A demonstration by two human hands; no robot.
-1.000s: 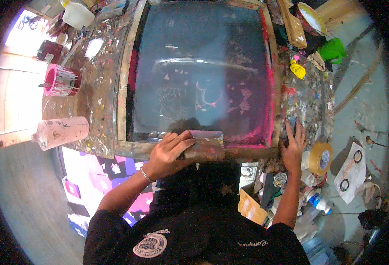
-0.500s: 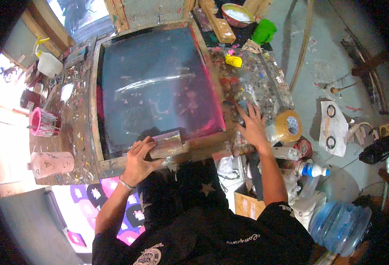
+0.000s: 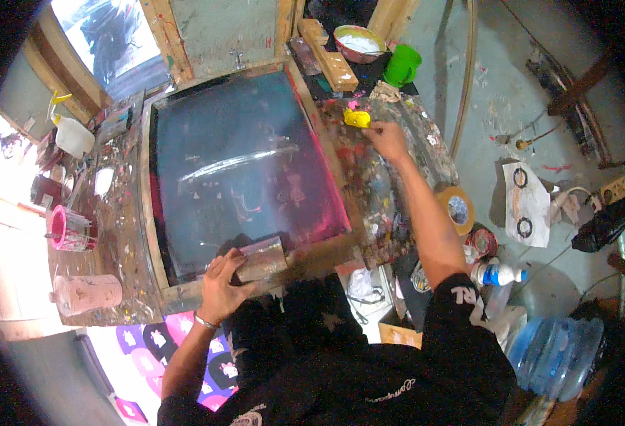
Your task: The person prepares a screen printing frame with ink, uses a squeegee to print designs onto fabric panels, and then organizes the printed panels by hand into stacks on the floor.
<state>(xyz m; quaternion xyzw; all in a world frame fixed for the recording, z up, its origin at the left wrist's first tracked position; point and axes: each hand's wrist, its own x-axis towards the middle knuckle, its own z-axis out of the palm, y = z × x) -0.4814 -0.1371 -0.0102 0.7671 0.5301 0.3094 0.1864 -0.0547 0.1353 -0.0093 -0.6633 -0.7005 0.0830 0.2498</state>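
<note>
A: Where is the left hand [image 3: 221, 287]?
B: At the near edge of the screen-printing frame [image 3: 147, 177], fingers and thumb clamped on the left end of a flat squeegee [image 3: 264, 257].

A: How does the squeegee lie?
B: Crosswise, over the near part of the dark mesh [image 3: 220, 195], close to the near rail.

A: And the right hand [image 3: 387, 138]?
B: Stretched out past the frame's right rail, fingertips at the right end of a crumpled yellow bundle [image 3: 357, 118]. I can't tell whether they pinch it or only touch it.

A: Where is that bundle?
B: On the paint-spattered workbench [image 3: 124, 238], right of the frame, with a small pink scrap [image 3: 355, 104] just beyond it.

A: What stands near there?
B: A green mug [image 3: 402, 65] and a bowl of white stuff [image 3: 360, 46], both farther back, and a wooden block [image 3: 337, 69].

A: And on the frame's left?
B: A pink-rimmed, paint-streaked cup [image 3: 73, 228], with a pinkish bottle [image 3: 89, 293] lying nearer the person.
</note>
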